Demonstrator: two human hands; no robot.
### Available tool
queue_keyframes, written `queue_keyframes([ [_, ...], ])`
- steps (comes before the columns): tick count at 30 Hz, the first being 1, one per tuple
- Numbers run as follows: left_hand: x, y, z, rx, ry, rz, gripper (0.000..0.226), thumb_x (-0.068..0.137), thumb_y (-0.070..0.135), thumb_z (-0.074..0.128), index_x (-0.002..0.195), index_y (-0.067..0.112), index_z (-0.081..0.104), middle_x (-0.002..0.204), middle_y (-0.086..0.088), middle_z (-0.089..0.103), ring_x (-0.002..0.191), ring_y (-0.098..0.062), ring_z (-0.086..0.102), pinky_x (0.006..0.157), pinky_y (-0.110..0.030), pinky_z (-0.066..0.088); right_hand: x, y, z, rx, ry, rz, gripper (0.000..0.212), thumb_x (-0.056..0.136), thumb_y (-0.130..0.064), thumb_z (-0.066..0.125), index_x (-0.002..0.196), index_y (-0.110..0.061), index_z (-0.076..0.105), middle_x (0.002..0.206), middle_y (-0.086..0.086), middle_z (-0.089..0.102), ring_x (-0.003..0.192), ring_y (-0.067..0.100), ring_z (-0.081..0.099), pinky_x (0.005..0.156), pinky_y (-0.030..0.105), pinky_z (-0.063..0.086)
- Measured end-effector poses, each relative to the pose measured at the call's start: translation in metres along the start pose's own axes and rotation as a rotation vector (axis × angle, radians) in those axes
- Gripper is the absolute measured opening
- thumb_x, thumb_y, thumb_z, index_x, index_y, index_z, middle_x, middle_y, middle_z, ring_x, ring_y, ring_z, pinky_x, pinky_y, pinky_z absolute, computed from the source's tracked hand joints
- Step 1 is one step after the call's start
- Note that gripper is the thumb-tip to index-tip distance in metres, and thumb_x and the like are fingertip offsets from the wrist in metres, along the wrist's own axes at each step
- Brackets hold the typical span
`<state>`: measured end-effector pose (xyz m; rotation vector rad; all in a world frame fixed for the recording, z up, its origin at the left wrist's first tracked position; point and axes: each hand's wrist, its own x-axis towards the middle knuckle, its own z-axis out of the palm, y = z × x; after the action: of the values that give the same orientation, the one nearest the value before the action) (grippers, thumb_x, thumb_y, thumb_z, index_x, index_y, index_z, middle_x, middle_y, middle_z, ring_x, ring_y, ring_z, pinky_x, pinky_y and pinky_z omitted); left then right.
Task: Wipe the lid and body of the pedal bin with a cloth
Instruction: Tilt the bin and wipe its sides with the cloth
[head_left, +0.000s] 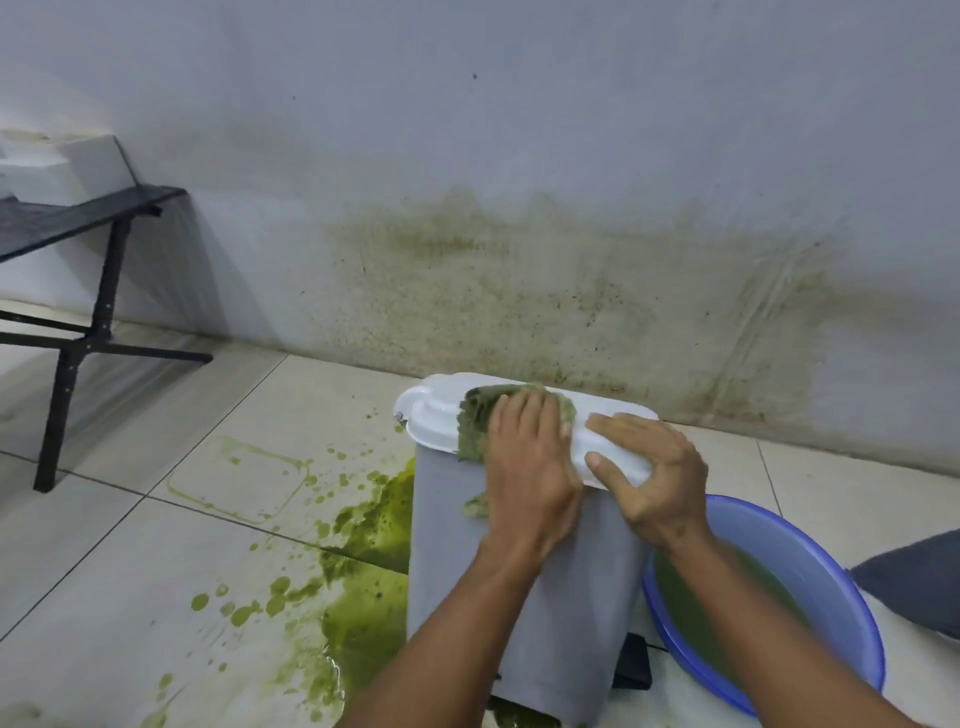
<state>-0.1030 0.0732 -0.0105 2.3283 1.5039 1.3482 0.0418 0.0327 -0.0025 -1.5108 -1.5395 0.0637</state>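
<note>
A grey pedal bin (519, 618) with a white lid (436, 415) stands on the tiled floor near the wall. A green-stained cloth (475, 421) lies draped over the middle of the lid and hangs down the front. My left hand (530, 467) presses flat on the cloth, fingers spread toward the wall. My right hand (649, 478) grips the right end of the lid, thumb under its front edge. The black pedal (631, 667) shows at the bin's base on the right.
Green liquid (363, 587) is spilled over the floor tiles left of the bin. A blue basin (769, 597) with greenish water sits right of the bin. A black table leg frame (78, 332) stands at left. The stained wall (519, 286) runs close behind.
</note>
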Motion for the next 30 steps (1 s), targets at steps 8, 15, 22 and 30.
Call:
queue_keyframes([
  [8, -0.005, -0.034, -0.038, 0.1, -0.151, 0.187, 0.049, 0.106, 0.035, 0.037, 0.141, 0.01, 0.061, 0.149, -0.007, 0.056, 0.139, -0.028, 0.051, 0.11, -0.042, 0.042, -0.005, -0.01, -0.007, 0.19, 0.008, 0.093, 0.038, 0.084, -0.05, 0.052, 0.104, -0.031, 0.078, 0.109, -0.018, 0.073, 0.113, 0.009, 0.064, 0.1, 0.034, 0.047],
  [15, -0.024, -0.085, -0.077, -0.066, -0.056, 0.057, 0.044, 0.105, 0.023, 0.045, 0.142, 0.002, 0.056, 0.151, -0.002, 0.049, 0.147, -0.012, 0.033, 0.125, -0.034, 0.023, -0.016, -0.019, -0.005, 0.203, 0.065, 0.141, 0.034, 0.088, -0.05, 0.047, 0.098, -0.038, 0.077, 0.102, -0.034, 0.067, 0.112, 0.004, 0.063, 0.096, 0.027, 0.044],
  [22, -0.064, -0.029, -0.04, -0.04, 0.054, 0.141, 0.039, 0.097, 0.008, 0.045, 0.124, -0.008, 0.067, 0.13, -0.021, 0.064, 0.132, -0.037, 0.043, 0.111, -0.046, 0.036, -0.018, -0.024, -0.007, 0.236, 0.044, 0.19, 0.04, 0.087, -0.054, 0.044, 0.098, -0.036, 0.078, 0.103, -0.025, 0.072, 0.114, 0.003, 0.062, 0.098, 0.019, 0.039],
  [30, -0.056, 0.036, -0.026, -0.089, -0.127, 0.441, 0.044, 0.084, -0.002, 0.05, 0.125, -0.009, 0.066, 0.124, -0.022, 0.067, 0.117, -0.036, 0.056, 0.117, -0.047, 0.037, -0.017, -0.017, -0.008, 0.259, 0.032, 0.188, 0.044, 0.089, -0.053, 0.04, 0.104, -0.035, 0.077, 0.109, -0.004, 0.075, 0.116, 0.009, 0.063, 0.097, 0.039, 0.048],
])
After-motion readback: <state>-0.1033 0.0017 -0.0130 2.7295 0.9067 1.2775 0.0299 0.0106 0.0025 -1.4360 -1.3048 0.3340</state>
